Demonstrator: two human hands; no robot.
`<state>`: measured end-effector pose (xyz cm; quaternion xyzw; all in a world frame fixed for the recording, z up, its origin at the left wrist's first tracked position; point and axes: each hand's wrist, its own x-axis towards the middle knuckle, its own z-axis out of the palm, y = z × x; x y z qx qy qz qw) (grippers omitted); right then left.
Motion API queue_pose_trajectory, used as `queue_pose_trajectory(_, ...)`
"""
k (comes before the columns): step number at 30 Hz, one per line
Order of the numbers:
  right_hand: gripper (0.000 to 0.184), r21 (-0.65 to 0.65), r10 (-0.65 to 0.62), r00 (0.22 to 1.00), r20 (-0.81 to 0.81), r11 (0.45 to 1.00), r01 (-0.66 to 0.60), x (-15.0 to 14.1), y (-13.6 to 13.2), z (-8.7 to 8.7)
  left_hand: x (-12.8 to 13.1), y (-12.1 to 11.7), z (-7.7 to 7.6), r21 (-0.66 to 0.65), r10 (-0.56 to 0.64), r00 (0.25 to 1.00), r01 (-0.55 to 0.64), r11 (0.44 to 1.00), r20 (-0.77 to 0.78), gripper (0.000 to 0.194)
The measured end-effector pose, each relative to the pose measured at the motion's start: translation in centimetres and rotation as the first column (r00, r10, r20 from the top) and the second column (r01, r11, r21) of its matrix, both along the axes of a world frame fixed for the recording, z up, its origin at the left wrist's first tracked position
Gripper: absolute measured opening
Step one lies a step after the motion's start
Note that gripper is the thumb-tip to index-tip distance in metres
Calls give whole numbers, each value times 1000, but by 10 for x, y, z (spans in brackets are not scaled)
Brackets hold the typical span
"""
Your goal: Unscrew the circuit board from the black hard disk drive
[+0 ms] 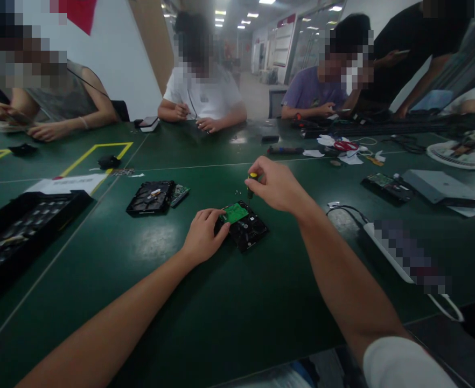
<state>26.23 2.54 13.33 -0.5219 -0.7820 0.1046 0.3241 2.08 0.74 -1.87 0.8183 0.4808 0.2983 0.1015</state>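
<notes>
In from the near edge of the bench (221, 312), the left hand (204, 235), fingers curled, grasps a hard drive (248, 231), its white label (252, 218) unreadably small, while the raised right hand (278, 186) pinches an upright screwdriver (253, 175).

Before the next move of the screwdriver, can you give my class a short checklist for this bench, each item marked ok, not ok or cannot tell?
1. Right hand gripping the screwdriver: ok, handle held, shaft pointing down.
2. Screwdriver tip seated in a screw: cannot tell, it is too small to see at the drive.
3. Left hand touching the hard drive: ok, at its left side; how firmly, cannot tell.
4. Green circuit board on the hard drive: ok.
5. Small loose pieces, perhaps screws, in a container: not ok, they lie on the table just beyond the drive.
</notes>
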Motion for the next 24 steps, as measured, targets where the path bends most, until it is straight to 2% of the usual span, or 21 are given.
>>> queue_pose_trajectory(11,9,-87,17,1000,-9,996,-18,-1,-5,9,1,1,3,-20,6,1000,-6,1000,-3,34)
queue_pose_trajectory(18,8,-95,29,999,-35,995,-33,2,-1,11,2,-1,7,-33,11,1000,-10,999,15,32)
queue_pose_trajectory(24,13,-221,23,986,-164,974,-59,1,1,7,1,0,10,-75,8,1000,-5,997,28,35)
